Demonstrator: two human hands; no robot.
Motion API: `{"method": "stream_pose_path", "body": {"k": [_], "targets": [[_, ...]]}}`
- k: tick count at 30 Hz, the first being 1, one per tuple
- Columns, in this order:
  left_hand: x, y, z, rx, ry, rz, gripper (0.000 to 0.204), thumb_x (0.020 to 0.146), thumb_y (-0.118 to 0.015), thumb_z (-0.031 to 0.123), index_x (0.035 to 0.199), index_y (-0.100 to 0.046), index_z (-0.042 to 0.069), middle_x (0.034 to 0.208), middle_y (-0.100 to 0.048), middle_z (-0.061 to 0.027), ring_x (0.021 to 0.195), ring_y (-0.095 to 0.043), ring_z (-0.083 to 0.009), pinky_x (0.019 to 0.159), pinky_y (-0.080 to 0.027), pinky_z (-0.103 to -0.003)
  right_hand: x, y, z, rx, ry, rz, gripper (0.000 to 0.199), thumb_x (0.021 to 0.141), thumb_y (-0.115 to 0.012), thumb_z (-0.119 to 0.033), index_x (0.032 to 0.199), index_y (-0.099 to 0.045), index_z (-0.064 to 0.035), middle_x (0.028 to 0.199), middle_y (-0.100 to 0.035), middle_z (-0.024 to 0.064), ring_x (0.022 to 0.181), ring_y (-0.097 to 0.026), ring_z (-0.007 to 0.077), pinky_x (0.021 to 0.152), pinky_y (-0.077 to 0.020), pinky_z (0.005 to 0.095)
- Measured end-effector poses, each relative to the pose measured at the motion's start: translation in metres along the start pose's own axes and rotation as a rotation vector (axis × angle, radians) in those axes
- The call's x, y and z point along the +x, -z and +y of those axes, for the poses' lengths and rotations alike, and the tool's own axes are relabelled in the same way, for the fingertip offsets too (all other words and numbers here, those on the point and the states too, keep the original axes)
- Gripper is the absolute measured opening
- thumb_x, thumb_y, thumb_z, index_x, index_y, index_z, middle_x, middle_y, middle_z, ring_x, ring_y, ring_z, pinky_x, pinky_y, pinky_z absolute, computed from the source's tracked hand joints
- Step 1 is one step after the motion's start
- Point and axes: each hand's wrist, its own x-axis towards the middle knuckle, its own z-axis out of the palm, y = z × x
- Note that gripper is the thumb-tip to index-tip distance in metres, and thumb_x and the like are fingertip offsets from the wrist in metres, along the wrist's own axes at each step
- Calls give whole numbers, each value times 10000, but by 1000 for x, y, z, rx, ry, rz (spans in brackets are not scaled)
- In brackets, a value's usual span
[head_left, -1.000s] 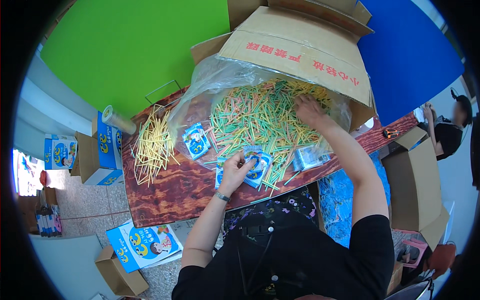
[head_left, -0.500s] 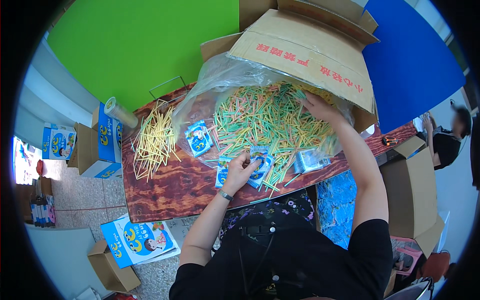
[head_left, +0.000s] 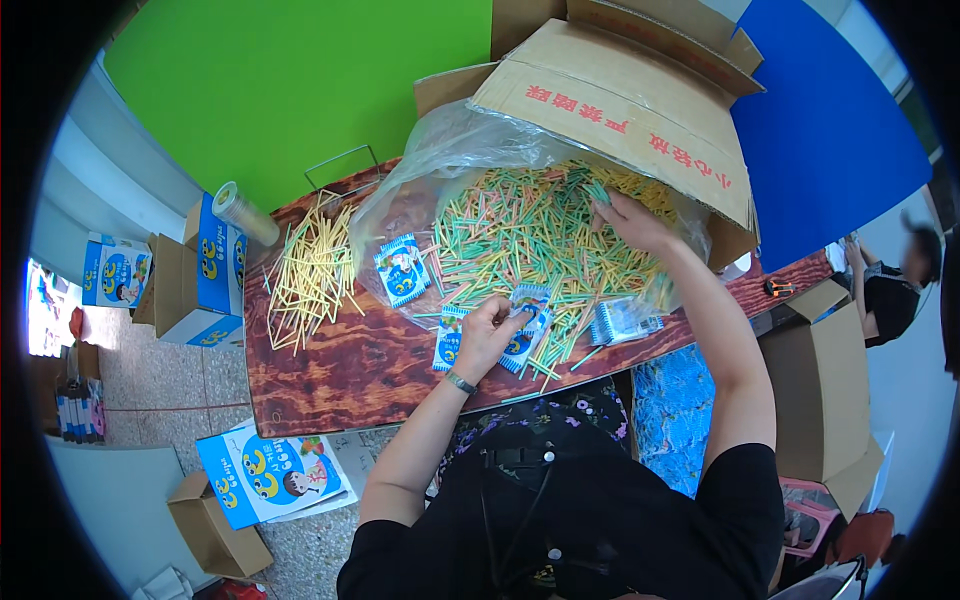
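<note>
My left hand (head_left: pixel 490 330) rests on a small blue-and-white packet (head_left: pixel 526 318) near the front of the wooden table (head_left: pixel 340 375), fingers curled on it. My right hand (head_left: pixel 625 218) reaches into a big heap of green, yellow and pink sticks (head_left: pixel 520 230) lying on a clear plastic bag (head_left: pixel 440 160), and its fingers pinch some of the sticks. Two more blue packets lie close by, one at the heap's left edge (head_left: pixel 400 270) and one by my left wrist (head_left: pixel 448 338). A stack of packets (head_left: pixel 622 322) sits under my right forearm.
A separate pile of yellow sticks (head_left: pixel 308 270) lies at the table's left. An open cardboard box (head_left: pixel 620 90) stands behind the heap. Blue cartons (head_left: pixel 215 255) and a tape roll (head_left: pixel 243 212) sit left of the table; another blue carton (head_left: pixel 270 478) lies on the floor. Another person (head_left: pixel 895 280) sits at the right.
My right hand has shifted slightly left within the stick heap. My left hand stays on the blue packet, its fingers curling a little more.
</note>
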Motion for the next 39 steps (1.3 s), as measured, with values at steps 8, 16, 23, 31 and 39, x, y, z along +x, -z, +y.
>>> {"method": "stream_pose_path", "body": {"k": [8, 16, 23, 31, 39], "targets": [[6, -3, 6, 7, -40, 130, 200, 784, -771, 153, 792, -618, 24, 647, -568, -38, 556, -523, -109, 512, -424, -271, -9, 9, -93, -365, 78, -572, 291, 1016, -447, -313, 945, -483, -33, 742, -568, 113, 706, -582, 266, 656, -454, 398], [8, -3, 7, 128, -215, 265, 205, 756, -788, 145, 834, -637, 30, 673, -622, -73, 558, -608, -177, 506, -459, -304, -15, -6, -144, -651, 280, -625, 226, 926, -559, -200, 904, -509, 19, 734, -620, 229, 746, -628, 422, 658, -464, 522], [4, -1, 15, 53, -209, 258, 213, 755, -794, 124, 854, -634, 25, 673, -629, -72, 535, -619, -164, 480, -461, -288, -10, -15, -156, -795, 224, -692, 231, 934, -538, -212, 971, -572, 13, 854, -660, 235, 842, -659, 403, 730, -512, 497], [7, 2, 17, 185, -374, 220, 219, 749, -760, 85, 924, -645, 20, 763, -636, -83, 630, -639, -188, 537, -496, -304, -3, -20, -171, -923, 119, -834, 206, 901, -559, -181, 978, -652, -14, 919, -687, 182, 898, -673, 348, 721, -534, 457], [21, -1, 15, 341, -523, 201, 370, 729, -768, 56, 1081, -656, 30, 760, -624, -83, 639, -631, -196, 563, -499, -308, 2, -42, -204, -1137, 273, -778, 169, 820, -597, -126, 876, -731, -40, 920, -709, 140, 886, -692, 311, 726, -559, 409]]}}
